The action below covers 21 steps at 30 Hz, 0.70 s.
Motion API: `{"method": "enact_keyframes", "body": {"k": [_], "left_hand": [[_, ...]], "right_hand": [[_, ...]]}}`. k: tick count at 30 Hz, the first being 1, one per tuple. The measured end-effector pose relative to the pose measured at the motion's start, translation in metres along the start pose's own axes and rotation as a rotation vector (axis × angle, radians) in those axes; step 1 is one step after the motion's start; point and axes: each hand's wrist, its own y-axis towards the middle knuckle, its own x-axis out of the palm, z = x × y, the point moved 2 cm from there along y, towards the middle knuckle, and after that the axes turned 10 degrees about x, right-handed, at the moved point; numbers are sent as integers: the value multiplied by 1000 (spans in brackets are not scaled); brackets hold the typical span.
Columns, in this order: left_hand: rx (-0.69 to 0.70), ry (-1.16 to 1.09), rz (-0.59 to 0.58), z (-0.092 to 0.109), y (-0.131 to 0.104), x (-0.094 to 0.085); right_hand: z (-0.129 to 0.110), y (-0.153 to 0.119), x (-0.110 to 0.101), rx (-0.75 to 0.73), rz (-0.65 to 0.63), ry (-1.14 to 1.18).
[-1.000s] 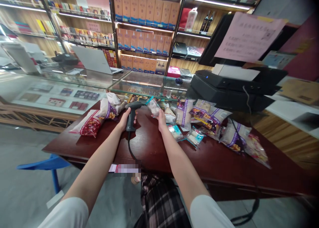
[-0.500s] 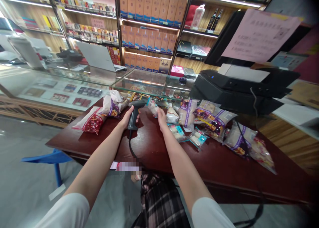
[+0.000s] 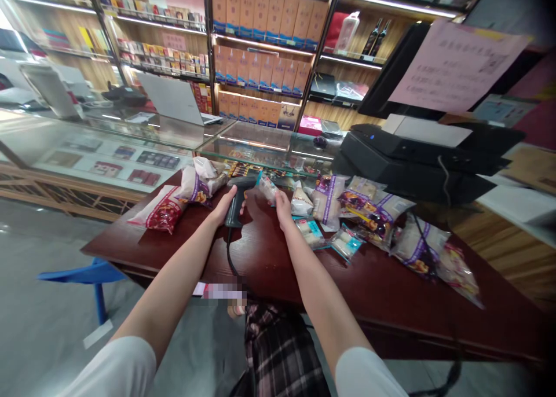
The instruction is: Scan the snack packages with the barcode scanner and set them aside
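Hands (image 3: 225, 205) closer (scanner (image 3: 235, 207) left, packet (image 3: 267, 188) right)

A shop, seen from behind its dark red desk (image 3: 264, 264).
Beyond the desk, lit shelves (image 3: 319, 109) carry rows of matching orange boxes (image 3: 264, 15), with dark bottles (image 3: 376, 39) to their right and many small packs (image 3: 163, 61) to their left. A glass counter (image 3: 98, 145) with flat packs laid out inside runs along the desk's far side and off to the left. Over the desk is a corded scanner (image 3: 236, 203); on it lie printed food bags (image 3: 328, 200), and a black printer (image 3: 406, 145) stands behind its right part.
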Motion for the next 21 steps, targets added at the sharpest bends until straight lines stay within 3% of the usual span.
{"method": "enact_keyframes", "body": {"k": [5, 13, 17, 21], "left_hand": [[-1, -71, 66, 2, 0, -4], [73, -117, 225, 8, 1, -8], [71, -128, 255, 10, 1, -7], [80, -171, 260, 13, 0, -5]], "right_hand": [[-6, -4, 0, -64, 78, -102], [-47, -26, -18, -398, 329, -718], [-49, -36, -18, -335, 330, -1101], [-46, -43, -13, -272, 289, -1277]]}}
